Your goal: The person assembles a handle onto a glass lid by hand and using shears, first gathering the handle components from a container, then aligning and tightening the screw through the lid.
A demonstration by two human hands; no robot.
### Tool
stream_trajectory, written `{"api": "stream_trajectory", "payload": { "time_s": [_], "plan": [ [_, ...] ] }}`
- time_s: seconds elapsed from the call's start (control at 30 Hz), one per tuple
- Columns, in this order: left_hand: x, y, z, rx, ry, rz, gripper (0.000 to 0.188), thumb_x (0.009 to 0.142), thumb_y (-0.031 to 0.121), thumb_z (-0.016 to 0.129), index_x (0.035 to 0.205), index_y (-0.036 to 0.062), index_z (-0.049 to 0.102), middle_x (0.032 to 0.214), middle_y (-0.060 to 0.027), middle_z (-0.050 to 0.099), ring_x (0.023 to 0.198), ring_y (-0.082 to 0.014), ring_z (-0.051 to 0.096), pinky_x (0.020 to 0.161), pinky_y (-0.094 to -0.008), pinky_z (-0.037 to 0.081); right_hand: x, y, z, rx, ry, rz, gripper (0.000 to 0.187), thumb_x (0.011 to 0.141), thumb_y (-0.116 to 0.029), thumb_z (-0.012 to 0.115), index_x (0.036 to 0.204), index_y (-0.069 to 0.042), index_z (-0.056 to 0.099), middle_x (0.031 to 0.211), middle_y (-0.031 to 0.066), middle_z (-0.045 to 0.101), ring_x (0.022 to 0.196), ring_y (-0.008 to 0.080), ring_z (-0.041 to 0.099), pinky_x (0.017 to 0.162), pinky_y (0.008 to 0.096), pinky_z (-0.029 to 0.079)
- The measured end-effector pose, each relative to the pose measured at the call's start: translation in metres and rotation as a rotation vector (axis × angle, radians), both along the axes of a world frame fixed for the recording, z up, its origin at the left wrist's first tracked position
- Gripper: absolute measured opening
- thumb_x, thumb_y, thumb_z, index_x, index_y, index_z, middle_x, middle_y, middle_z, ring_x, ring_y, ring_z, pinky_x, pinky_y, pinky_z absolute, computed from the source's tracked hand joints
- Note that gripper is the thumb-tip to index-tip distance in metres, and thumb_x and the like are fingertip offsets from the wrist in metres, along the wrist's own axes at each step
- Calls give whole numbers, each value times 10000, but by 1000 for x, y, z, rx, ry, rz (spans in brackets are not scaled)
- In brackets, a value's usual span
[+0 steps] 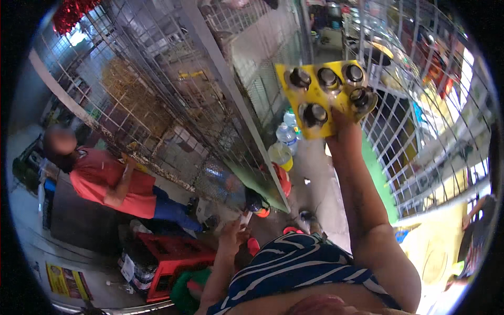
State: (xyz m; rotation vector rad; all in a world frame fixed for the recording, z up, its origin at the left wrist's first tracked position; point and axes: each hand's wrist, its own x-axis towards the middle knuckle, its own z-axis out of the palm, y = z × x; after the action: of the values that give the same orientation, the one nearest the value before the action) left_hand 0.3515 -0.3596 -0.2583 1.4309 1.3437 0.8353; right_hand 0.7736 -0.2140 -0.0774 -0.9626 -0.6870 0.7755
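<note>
My right hand [344,125] is raised high and grips the lower edge of a yellow blister card [321,97] that carries several round dark metal-rimmed pieces. The card is held up beside a wire mesh rack [420,131] on the right. My left hand [232,233] hangs low by my blue and white striped shirt. A small white thing [245,217] shows at its fingertips, but whether the hand grips it is unclear.
A tall wire mesh panel [173,105] fills the left and middle. A person in a red shirt [113,181] stands at the left. Plastic bottles [286,137], a red stool [173,257] and a red and black object [260,206] sit on the floor.
</note>
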Motion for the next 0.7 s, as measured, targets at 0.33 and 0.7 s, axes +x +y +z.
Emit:
{"api": "stream_trajectory", "payload": {
  "time_s": [0.33, 0.7],
  "plan": [
    [7, 19, -65, -489, -296, 603, 316, 949, 289, 657, 1146, 51, 592, 964, -94, 651, 731, -219, 674, 636, -377, 596, -52, 234, 194, 407, 195, 344, 315, 858, -65, 689, 1162, -30, 613, 1045, 106, 671, 916, 259, 676, 752, 421, 568],
    [20, -7, -111, -589, -87, 446, 263, 957, 283, 634, 1059, 43, 669, 885, -62, 674, 707, -174, 662, 616, -362, 569, -101, 267, 224, 245, -1395, 199, 624, 856, -576, 655, 1182, -45, 681, 1090, 242, 638, 1121, 375, 620, 985, 471, 473]
  ]
}}
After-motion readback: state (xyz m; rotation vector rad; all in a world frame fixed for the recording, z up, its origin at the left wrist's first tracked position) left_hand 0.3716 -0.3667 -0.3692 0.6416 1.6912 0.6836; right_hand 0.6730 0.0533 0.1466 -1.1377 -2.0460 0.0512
